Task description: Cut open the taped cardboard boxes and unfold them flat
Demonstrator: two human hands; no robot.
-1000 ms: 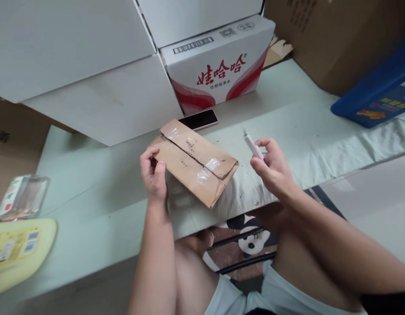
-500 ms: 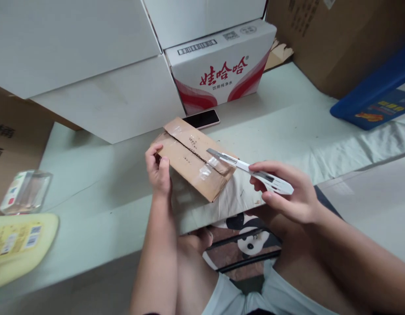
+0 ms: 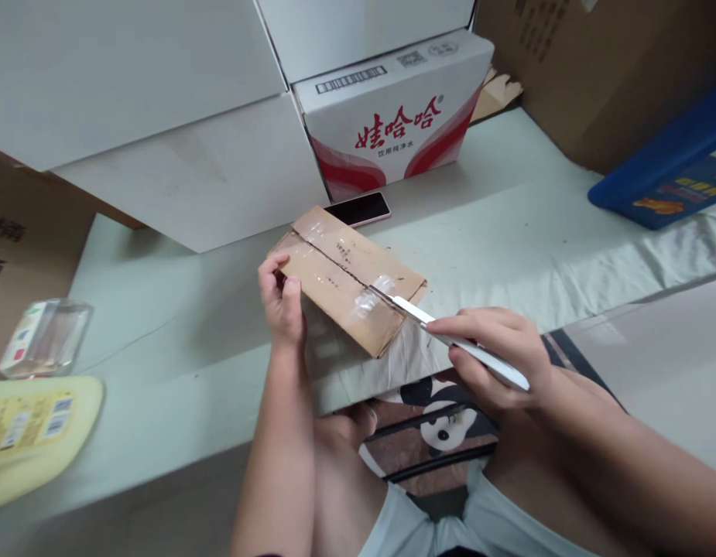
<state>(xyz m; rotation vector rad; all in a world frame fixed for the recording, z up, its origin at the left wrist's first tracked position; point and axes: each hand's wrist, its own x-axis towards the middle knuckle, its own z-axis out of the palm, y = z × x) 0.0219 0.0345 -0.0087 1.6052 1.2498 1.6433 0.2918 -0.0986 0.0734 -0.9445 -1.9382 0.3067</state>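
A small brown cardboard box (image 3: 328,282) lies tilted at the front edge of the cloth-covered table, its top seam running lengthwise with clear tape (image 3: 366,302) across one end. My left hand (image 3: 283,302) grips the box's left end, thumb on the top and fingers around the corner. In my right hand (image 3: 502,360) is a white utility knife (image 3: 467,344), with its blade out. The blade's tip rests at or just over the seam beside the tape; whether it has gone in I cannot tell.
Behind the box lies a phone (image 3: 361,209), near a white and red carton (image 3: 398,128). Large white boxes (image 3: 207,170) stand at back left. A clear plastic case (image 3: 47,339) and a yellow bottle (image 3: 38,441) are on the left, a blue container (image 3: 659,178) on the right.
My right hand has turned the knife onto its edge and brought the blade down to the seam by the tape. My left hand keeps its hold on the box.
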